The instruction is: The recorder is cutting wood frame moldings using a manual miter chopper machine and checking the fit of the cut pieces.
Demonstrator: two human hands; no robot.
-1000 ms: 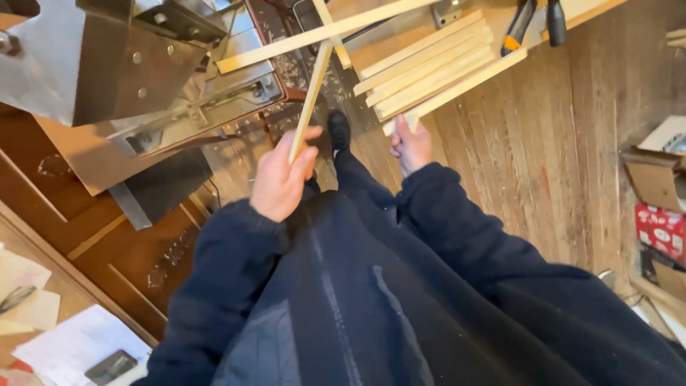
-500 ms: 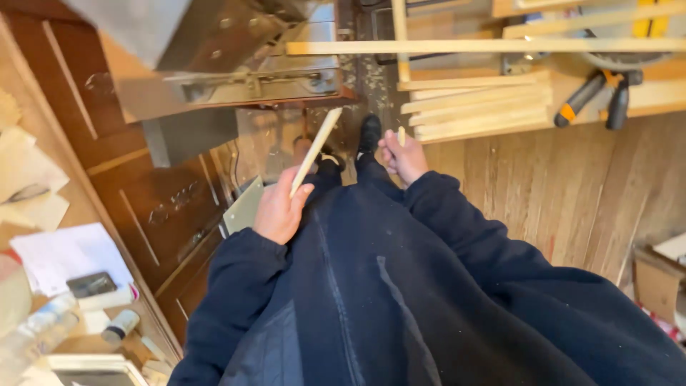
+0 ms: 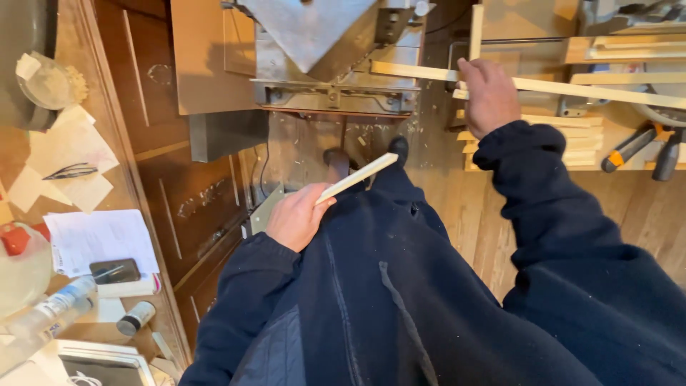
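Head view: left hand [image 3: 296, 216] clamped on short wooden strip [image 3: 357, 177]; right hand [image 3: 489, 96] gripping long wooden strip [image 3: 572, 88] beside saw [image 3: 329, 64].

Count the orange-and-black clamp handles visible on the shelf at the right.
2. One clamp handle lies slanted on the wooden shelf at the right, beside the stacked wood strips; the second clamp handle lies just right of it, near the frame edge. Others may be out of view.

The short pale strip of bare matt wood [image 3: 356, 177] and the long pale wooden slat [image 3: 572, 88] are looking unfinished. The grey saw body [image 3: 314, 43] is showing dull metal, the dark cabinet [image 3: 193, 193] probably varnished wood.
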